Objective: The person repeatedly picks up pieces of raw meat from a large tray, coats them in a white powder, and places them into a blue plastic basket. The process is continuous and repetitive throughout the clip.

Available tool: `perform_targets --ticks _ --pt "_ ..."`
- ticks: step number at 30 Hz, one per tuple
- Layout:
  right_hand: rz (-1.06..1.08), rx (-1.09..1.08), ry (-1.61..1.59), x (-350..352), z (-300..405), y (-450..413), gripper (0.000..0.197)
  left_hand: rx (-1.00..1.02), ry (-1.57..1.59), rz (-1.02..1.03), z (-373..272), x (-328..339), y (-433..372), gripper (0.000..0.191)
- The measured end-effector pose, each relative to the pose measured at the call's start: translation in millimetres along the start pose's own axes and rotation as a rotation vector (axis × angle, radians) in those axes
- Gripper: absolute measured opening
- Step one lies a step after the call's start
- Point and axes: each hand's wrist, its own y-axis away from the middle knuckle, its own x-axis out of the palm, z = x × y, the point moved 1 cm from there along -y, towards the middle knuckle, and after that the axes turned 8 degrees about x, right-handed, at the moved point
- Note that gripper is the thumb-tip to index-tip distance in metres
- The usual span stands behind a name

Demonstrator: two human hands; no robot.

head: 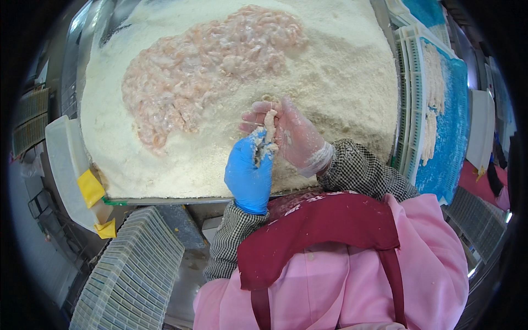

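My left hand [250,165], in a blue glove dusted with crumbs, pinches a thin, crumb-coated strip of pale meat [270,126] between thumb and fingers. Against the strip's upper part lies the open palm of my right hand [295,136], in a clear, whitened glove, its fingers spread. Both hands are over the near part of a wide metal-edged tray of pale breading crumbs [346,78]. A large wet heap of raw pinkish meat strips [198,70] rests on the crumbs, beyond my hands and to the left.
Stacked white plastic trays [412,103] stand at the right, the top one with a blue liner [449,136] and rows of coated strips [433,82]. A white bin [68,165] with yellow pieces adjoins the left edge. Below it are many stacked slatted trays [132,268]. Another person's pink clothing [480,181] shows far right.
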Motion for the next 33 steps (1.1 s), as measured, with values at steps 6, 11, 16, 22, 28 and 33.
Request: perform_targets --ticks 6,11,16,22,28,33 --pt "0.085 0.034 0.104 3 -3 4 0.07 0.157 -0.038 -0.064 1 -12 -20 0.042" --pt "0.255 -0.228 0.548 -10 -24 -1 0.073 0.154 0.029 -0.004 -20 39 -11 0.064" --pt "0.028 0.249 -0.077 -26 -17 4 0.066 0.418 -0.431 -0.052 3 57 -25 0.055" --pt "-0.247 0.091 0.106 -43 18 23 0.068 0.087 -0.292 0.104 43 -24 -9 0.032" --pt "-0.19 -0.093 -0.096 -52 20 22 0.065 -0.123 -0.145 0.262 43 -13 10 0.027" --pt "-0.257 -0.111 -0.119 -20 12 13 0.063 -0.141 0.266 0.02 1 16 -3 0.018"
